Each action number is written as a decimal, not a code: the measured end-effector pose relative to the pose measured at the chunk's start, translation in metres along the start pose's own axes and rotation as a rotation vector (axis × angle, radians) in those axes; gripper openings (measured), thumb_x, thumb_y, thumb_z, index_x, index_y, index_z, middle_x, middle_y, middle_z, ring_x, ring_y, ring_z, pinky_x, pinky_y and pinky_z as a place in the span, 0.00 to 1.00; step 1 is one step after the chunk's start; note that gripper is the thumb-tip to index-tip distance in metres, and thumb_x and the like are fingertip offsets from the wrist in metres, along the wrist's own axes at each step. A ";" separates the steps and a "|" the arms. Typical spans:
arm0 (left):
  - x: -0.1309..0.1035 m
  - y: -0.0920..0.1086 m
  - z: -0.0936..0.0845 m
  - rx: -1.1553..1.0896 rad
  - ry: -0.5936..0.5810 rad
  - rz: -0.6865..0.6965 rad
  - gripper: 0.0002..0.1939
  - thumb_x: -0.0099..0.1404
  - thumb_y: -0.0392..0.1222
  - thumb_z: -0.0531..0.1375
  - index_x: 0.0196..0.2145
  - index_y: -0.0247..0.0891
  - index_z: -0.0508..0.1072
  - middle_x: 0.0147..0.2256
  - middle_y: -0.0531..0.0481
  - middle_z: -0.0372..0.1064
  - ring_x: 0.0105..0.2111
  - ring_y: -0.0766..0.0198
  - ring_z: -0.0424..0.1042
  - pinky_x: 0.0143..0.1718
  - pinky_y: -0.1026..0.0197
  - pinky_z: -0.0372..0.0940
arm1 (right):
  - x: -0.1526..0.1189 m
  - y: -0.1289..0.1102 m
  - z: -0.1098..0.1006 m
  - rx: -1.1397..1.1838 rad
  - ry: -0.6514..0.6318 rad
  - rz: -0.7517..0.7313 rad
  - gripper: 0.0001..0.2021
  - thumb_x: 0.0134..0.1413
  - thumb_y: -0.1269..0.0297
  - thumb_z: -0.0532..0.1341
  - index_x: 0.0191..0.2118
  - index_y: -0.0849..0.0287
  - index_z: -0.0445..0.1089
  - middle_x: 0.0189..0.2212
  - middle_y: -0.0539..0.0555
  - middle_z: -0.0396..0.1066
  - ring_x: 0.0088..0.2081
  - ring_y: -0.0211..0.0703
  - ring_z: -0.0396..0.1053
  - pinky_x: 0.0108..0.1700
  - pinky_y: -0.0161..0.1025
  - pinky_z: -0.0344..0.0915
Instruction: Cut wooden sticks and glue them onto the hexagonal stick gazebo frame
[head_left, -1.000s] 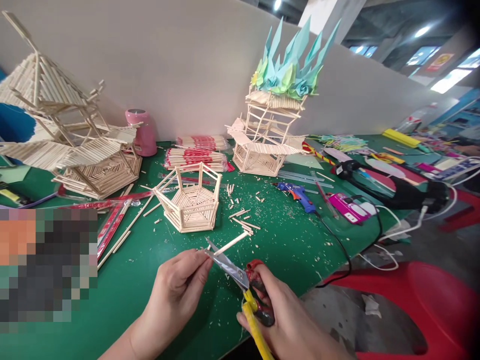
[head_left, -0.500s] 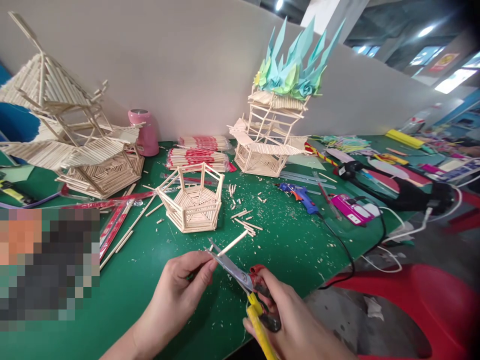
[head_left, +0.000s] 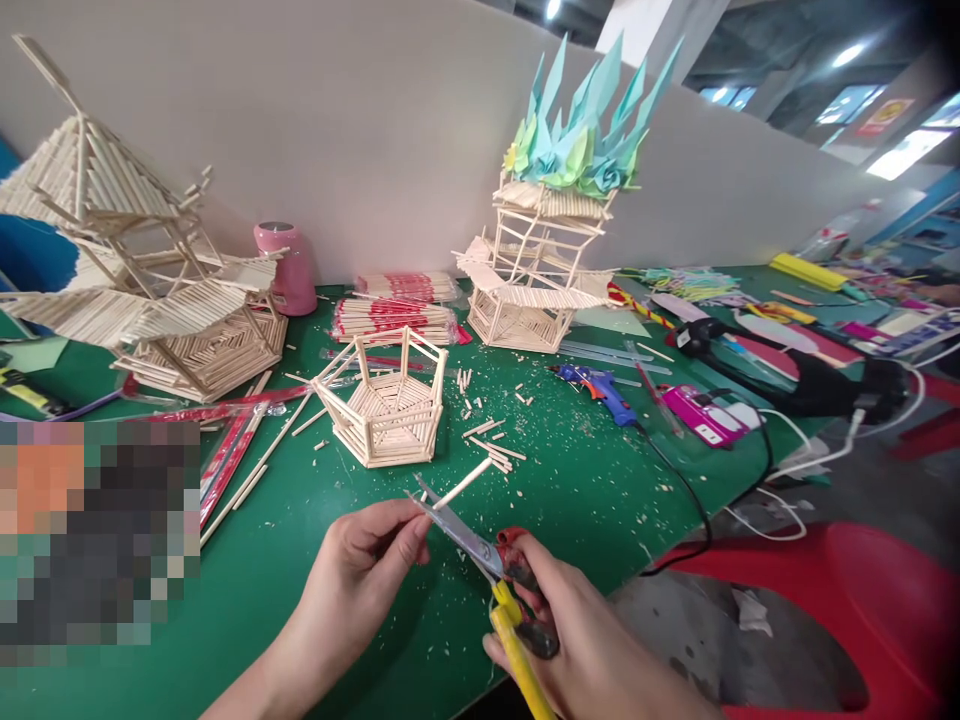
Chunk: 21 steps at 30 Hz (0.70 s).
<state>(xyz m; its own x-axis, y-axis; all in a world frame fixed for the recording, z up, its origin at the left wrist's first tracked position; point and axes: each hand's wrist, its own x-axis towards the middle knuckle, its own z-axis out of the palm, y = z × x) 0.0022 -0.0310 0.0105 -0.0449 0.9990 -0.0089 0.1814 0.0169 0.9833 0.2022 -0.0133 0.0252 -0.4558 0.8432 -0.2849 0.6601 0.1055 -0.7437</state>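
My left hand (head_left: 373, 570) pinches a thin wooden stick (head_left: 461, 486) near its lower end; the rest points up and to the right. In my right hand (head_left: 574, 625) is a pair of scissors (head_left: 466, 537) with one red and black handle and one wrapped in yellow. Its blades lie across the stick just beyond my left fingertips, slightly apart. Behind them stands a small six-sided frame of sticks (head_left: 401, 405) with a patterned floor and a low railing. Short cut stick pieces (head_left: 495, 447) lie to its right.
A stick pavilion (head_left: 172, 310) stands at the left, another (head_left: 525, 290) topped with blue paper at the back. Bundled sticks (head_left: 397, 320) and a pink bottle (head_left: 286, 268) are between them. A blue glue gun (head_left: 600, 393) with its cable lies right, near a red stool (head_left: 840, 610).
Almost nothing differs. Both hands, the stick and the scissors keep nearly the same pose, while the view shifts very slightly.
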 end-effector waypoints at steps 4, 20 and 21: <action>0.000 0.000 -0.005 -0.076 -0.079 -0.052 0.16 0.61 0.47 0.55 0.22 0.34 0.71 0.18 0.56 0.56 0.20 0.70 0.53 0.21 0.67 0.51 | 0.001 0.007 -0.001 0.035 -0.033 0.028 0.22 0.43 0.64 0.63 0.46 0.56 0.59 0.29 0.49 0.66 0.30 0.37 0.66 0.34 0.32 0.66; 0.002 -0.001 -0.010 -0.302 -0.173 -0.229 0.17 0.58 0.51 0.58 0.23 0.34 0.72 0.16 0.57 0.55 0.18 0.72 0.49 0.19 0.67 0.45 | 0.008 0.006 -0.007 0.042 -0.132 -0.069 0.16 0.44 0.66 0.62 0.40 0.56 0.57 0.27 0.47 0.63 0.26 0.35 0.62 0.29 0.31 0.62; 0.003 -0.001 -0.012 -0.368 -0.222 -0.270 0.17 0.57 0.52 0.58 0.25 0.34 0.73 0.15 0.58 0.55 0.17 0.73 0.48 0.19 0.67 0.43 | 0.008 0.006 -0.007 0.038 -0.136 -0.091 0.15 0.44 0.67 0.62 0.38 0.57 0.57 0.27 0.47 0.62 0.26 0.34 0.61 0.29 0.31 0.62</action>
<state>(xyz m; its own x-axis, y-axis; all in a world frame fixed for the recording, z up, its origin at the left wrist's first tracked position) -0.0095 -0.0289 0.0117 0.1750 0.9466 -0.2708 -0.1676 0.2996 0.9392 0.2061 -0.0020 0.0227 -0.5910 0.7517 -0.2928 0.5908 0.1561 -0.7916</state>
